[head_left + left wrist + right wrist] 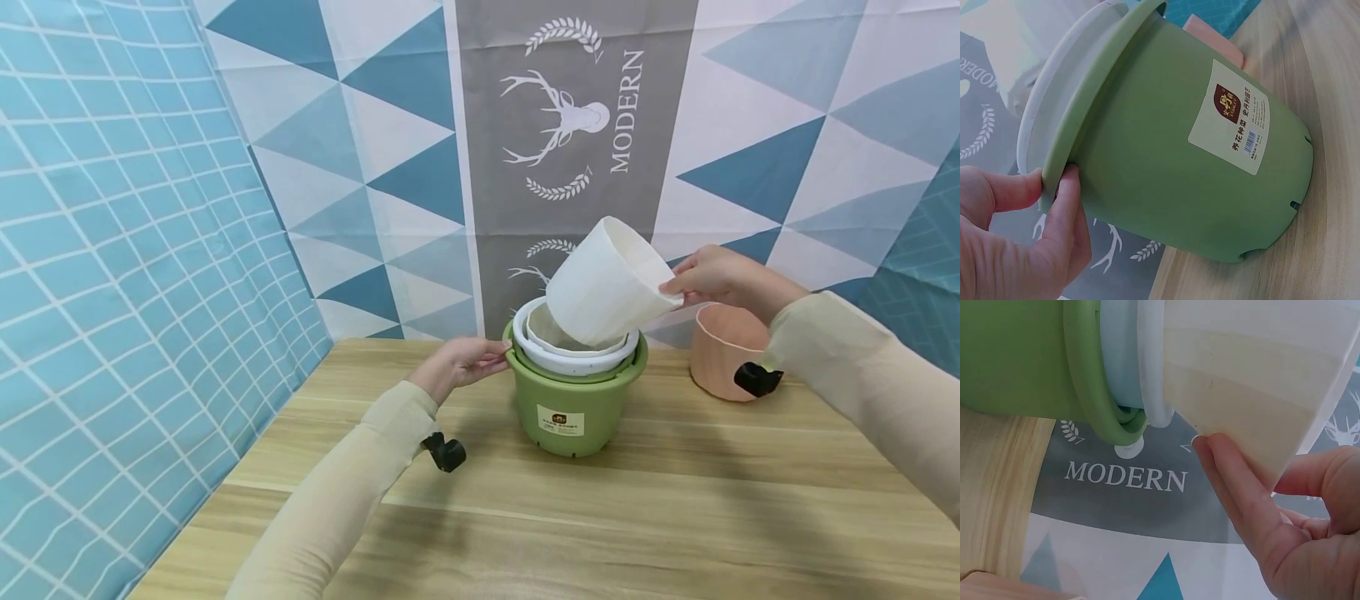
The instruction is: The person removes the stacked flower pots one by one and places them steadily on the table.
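A green pot (573, 408) with a paper label stands upright on the table, holding a speckled white pot (573, 364) and a thinner cream-white one nested inside. My left hand (471, 360) pinches the green rim at its left side; in the left wrist view the thumb and fingers (1063, 219) lie on either side of that rim. Tilted above the nest is a white cylindrical pot (600, 287), its lower end partly inside the opening. My right hand (708, 277) pinches this pot's rim at the right, and the right wrist view shows fingers (1241, 481) along its outer wall.
A pinkish-orange pot (712, 358) stands at the back right of the wooden table (570, 525), partly behind my right forearm. A patterned cloth (412, 208) hangs behind the table, and a blue grid-patterned cloth (135, 250) hangs on the left.
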A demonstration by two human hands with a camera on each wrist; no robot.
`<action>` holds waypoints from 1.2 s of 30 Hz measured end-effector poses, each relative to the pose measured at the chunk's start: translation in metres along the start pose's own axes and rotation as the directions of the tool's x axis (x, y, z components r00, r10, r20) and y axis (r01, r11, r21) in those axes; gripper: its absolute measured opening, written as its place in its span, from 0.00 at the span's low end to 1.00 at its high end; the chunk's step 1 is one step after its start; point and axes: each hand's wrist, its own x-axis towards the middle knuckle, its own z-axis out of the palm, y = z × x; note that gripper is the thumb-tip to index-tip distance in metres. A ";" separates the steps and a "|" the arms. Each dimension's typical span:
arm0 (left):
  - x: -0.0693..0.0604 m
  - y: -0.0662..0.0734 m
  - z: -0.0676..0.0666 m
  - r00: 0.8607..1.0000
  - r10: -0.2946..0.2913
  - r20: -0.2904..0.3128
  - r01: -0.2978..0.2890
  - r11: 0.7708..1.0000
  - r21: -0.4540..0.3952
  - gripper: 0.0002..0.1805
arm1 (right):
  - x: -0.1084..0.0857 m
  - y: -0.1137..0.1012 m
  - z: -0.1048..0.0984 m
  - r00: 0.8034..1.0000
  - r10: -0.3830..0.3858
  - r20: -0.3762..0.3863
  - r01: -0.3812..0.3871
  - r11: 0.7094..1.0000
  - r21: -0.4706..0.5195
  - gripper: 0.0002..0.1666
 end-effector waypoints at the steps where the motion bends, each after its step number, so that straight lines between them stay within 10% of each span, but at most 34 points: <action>1: 0.000 0.000 0.000 1.000 0.001 0.001 -0.001 1.000 0.000 0.22 | 0.000 0.001 -0.001 1.000 0.001 0.000 -0.001 1.000 0.006 0.22; 36: 0.002 -0.001 -0.001 1.000 0.000 -0.001 0.000 1.000 -0.014 0.22 | -0.010 0.025 -0.012 0.999 0.024 0.023 -0.026 0.991 0.130 0.33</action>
